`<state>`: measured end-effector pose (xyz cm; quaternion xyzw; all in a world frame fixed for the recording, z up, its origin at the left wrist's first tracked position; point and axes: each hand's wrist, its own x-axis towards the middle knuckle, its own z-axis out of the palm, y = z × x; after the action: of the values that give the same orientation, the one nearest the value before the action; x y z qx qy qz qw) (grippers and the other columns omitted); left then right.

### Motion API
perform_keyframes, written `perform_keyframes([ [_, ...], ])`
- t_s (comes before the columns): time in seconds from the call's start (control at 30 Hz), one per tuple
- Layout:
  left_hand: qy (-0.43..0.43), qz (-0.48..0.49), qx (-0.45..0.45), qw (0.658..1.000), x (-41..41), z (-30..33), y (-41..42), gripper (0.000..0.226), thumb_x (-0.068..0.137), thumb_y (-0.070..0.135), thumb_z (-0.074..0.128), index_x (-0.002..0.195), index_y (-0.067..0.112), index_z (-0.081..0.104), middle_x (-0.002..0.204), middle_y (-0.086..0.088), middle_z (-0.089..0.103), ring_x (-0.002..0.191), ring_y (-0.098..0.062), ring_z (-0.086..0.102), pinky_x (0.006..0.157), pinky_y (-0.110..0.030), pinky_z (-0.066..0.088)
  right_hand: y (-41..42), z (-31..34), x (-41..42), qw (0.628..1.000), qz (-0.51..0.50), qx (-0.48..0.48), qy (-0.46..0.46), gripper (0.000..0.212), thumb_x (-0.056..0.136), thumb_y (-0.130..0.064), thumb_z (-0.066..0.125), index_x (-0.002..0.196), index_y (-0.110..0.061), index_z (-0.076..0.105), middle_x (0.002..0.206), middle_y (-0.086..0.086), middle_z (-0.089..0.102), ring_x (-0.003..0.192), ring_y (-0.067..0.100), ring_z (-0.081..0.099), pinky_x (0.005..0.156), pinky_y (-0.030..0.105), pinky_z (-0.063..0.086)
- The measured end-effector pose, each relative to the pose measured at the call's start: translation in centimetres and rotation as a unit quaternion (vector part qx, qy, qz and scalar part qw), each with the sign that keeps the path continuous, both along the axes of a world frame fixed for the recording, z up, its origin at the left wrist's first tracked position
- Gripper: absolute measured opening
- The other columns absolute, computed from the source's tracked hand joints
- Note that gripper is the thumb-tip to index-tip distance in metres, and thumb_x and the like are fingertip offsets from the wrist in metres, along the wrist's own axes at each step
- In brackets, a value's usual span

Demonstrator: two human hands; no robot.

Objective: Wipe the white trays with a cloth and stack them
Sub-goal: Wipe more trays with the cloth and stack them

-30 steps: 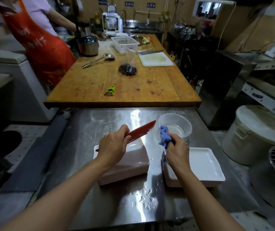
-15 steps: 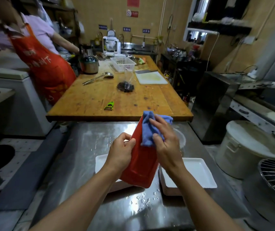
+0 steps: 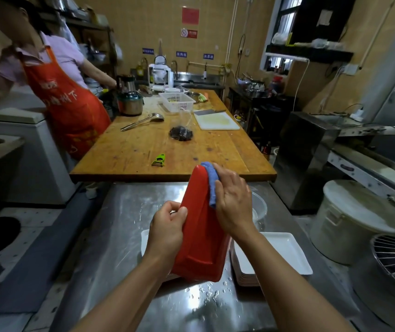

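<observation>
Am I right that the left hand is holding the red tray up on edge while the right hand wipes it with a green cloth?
Not quite: the head view shows the cloth is blue, not green. The left hand does hold the red tray up on edge while the right hand wipes it.

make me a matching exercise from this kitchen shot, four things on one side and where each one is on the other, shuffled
Things:
1. blue cloth
2. red tray
3. green peeler
4. stack of white trays

Places:
A. lying on the wooden table
B. on the steel counter, to the right of the hands
C. gripped along its edge by the left hand, held up on end
D. pressed against the tray's top by the right hand

Pairs: 1-D, 2-C, 3-A, 4-B
</observation>
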<state>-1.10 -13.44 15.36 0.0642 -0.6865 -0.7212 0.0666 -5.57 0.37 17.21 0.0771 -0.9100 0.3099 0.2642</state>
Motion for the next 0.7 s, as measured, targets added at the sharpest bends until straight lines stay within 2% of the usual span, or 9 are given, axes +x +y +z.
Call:
perform_keyframes([
  [0.13, -0.009, 0.003, 0.055, 0.998, 0.0, 0.8, -0.5, 0.019, 0.096, 0.011, 0.049, 0.079, 0.011, 0.058, 0.064, -0.006, 0.066, 0.059, -0.021, 0.059, 0.064, -0.039, 0.051, 1.3, 0.0, -0.9, 0.996, 0.026, -0.083, -0.032, 0.041, 0.1, -0.027, 0.028, 0.138, -0.02, 0.043, 0.126, 0.005, 0.047, 0.118, 0.018, 0.04, 0.098, 0.023, 0.025],
  [0.23, -0.023, 0.012, 0.117, 0.993, -0.3, 1.1, -0.2, 0.02, 0.096, 0.01, 0.048, 0.077, 0.011, 0.057, 0.064, -0.006, 0.064, 0.052, -0.014, 0.059, 0.057, -0.032, 0.052, 0.9, 0.7, -1.3, 0.989, 0.022, -0.138, -0.042, 0.041, 0.102, -0.023, 0.032, 0.142, -0.017, 0.037, 0.132, 0.008, 0.038, 0.122, 0.019, 0.04, 0.098, 0.019, 0.027],
  [0.3, -0.032, 0.019, 0.162, 0.986, -0.7, 0.9, -0.1, 0.021, 0.096, 0.009, 0.048, 0.076, 0.011, 0.056, 0.061, -0.006, 0.063, 0.048, -0.012, 0.06, 0.051, -0.029, 0.053, 0.6, 0.6, -1.1, 0.988, 0.017, -0.144, -0.046, 0.045, 0.102, -0.025, 0.032, 0.146, -0.021, 0.029, 0.137, 0.008, 0.033, 0.122, 0.02, 0.041, 0.092, 0.018, 0.03],
  [0.37, -0.043, 0.032, 0.202, 0.978, -1.3, 0.5, 0.0, 0.022, 0.096, 0.01, 0.048, 0.075, 0.012, 0.054, 0.055, -0.003, 0.063, 0.046, -0.011, 0.061, 0.047, -0.028, 0.054, 0.1, 0.3, -0.4, 0.989, 0.008, -0.129, -0.073, 0.048, 0.102, -0.028, 0.03, 0.149, -0.028, 0.019, 0.139, 0.009, 0.033, 0.116, 0.023, 0.047, 0.086, 0.025, 0.037],
  [0.43, -0.053, 0.056, 0.243, 0.967, -2.0, 0.2, -0.1, 0.023, 0.096, 0.01, 0.049, 0.073, 0.013, 0.052, 0.051, 0.002, 0.064, 0.045, -0.01, 0.061, 0.046, -0.028, 0.054, -0.2, -0.4, 0.6, 0.993, -0.01, -0.045, -0.109, 0.05, 0.102, -0.031, 0.028, 0.149, -0.031, 0.013, 0.14, 0.011, 0.034, 0.109, 0.026, 0.049, 0.08, 0.034, 0.043],
  [0.5, -0.062, 0.077, 0.274, 0.957, -2.7, -0.1, -0.4, 0.022, 0.095, 0.012, 0.051, 0.073, 0.015, 0.052, 0.051, 0.004, 0.065, 0.047, -0.009, 0.063, 0.05, -0.03, 0.052, -0.5, -1.4, 1.7, 0.99, -0.014, 0.053, -0.128, 0.051, 0.102, -0.032, 0.027, 0.15, -0.029, 0.011, 0.143, 0.014, 0.031, 0.106, 0.027, 0.049, 0.074, 0.034, 0.042],
  [0.53, -0.066, 0.086, 0.286, 0.952, -3.1, -0.2, -0.5, 0.022, 0.095, 0.013, 0.052, 0.073, 0.016, 0.052, 0.052, 0.004, 0.066, 0.049, -0.009, 0.064, 0.053, -0.031, 0.051, -0.5, -2.0, 2.2, 0.991, -0.014, 0.045, -0.128, 0.051, 0.102, -0.032, 0.028, 0.15, -0.03, 0.01, 0.138, 0.014, 0.035, 0.102, 0.028, 0.05, 0.073, 0.034, 0.042],
  [0.63, -0.081, 0.101, 0.315, 0.94, -3.9, -0.4, -0.6, 0.019, 0.094, 0.016, 0.054, 0.075, 0.018, 0.053, 0.068, 0.0, 0.069, 0.067, -0.017, 0.068, 0.066, -0.041, 0.052, -0.5, -3.3, 3.8, 0.991, -0.024, -0.061, -0.12, 0.052, 0.1, -0.035, 0.034, 0.147, -0.041, 0.015, 0.114, 0.006, 0.043, 0.089, 0.02, 0.053, 0.075, 0.034, 0.048],
  [0.7, -0.094, 0.097, 0.342, 0.93, -3.9, -0.4, 0.0, 0.015, 0.095, 0.017, 0.052, 0.08, 0.018, 0.055, 0.09, -0.008, 0.068, 0.089, -0.028, 0.065, 0.079, -0.054, 0.051, -0.3, -3.7, 4.2, 0.977, -0.027, -0.175, -0.116, 0.05, 0.097, -0.036, 0.043, 0.143, -0.044, 0.027, 0.107, -0.004, 0.044, 0.087, 0.007, 0.053, 0.075, 0.022, 0.047],
])
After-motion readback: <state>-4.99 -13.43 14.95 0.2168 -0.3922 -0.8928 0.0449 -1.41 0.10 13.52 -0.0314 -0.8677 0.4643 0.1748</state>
